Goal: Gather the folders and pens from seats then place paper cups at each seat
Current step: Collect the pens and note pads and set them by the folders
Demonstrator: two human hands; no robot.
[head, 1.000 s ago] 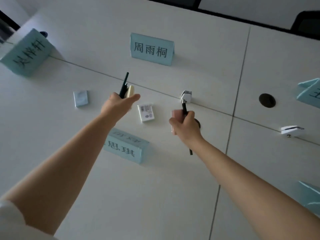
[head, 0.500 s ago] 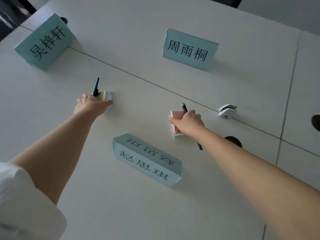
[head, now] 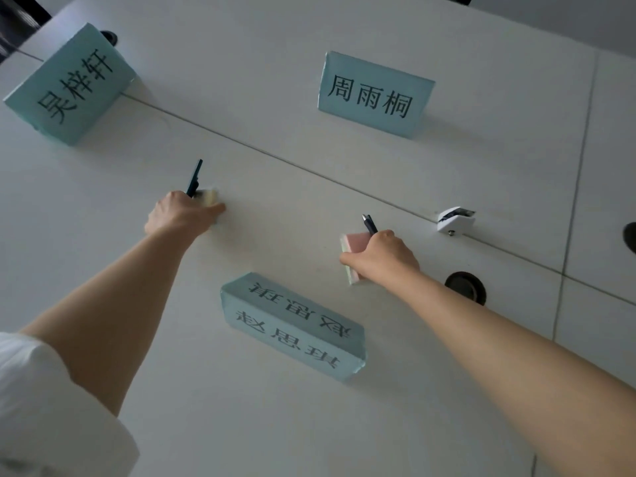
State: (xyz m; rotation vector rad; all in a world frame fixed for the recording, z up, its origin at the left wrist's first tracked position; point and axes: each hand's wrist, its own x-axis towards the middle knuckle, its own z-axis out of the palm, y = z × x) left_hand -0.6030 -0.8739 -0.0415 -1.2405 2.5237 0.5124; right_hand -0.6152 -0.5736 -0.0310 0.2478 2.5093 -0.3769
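Observation:
My left hand [head: 179, 213] grips a dark pen [head: 194, 177] that sticks up past the knuckles, together with a small pale yellow pad [head: 209, 196]; its fingers press down where a small light-blue pad lay, now hidden under them. My right hand [head: 382, 256] grips another dark pen [head: 370, 224] and a small stack of pads, pink on top [head: 356, 242] with a pale green one [head: 352, 275] below, resting on the white table [head: 275, 208]. No folders or paper cups are in view.
Three teal name cards stand on the table: one at far left [head: 74, 87], one at far centre [head: 373, 96], one near me between my arms [head: 292, 325]. A white clip fitting [head: 454, 220] and two dark cable holes [head: 466, 285] sit at the right.
My left hand moved left and down onto the small blue pad. My right hand came down onto the white pad and now has it stacked under the pink one. The view shifted left.

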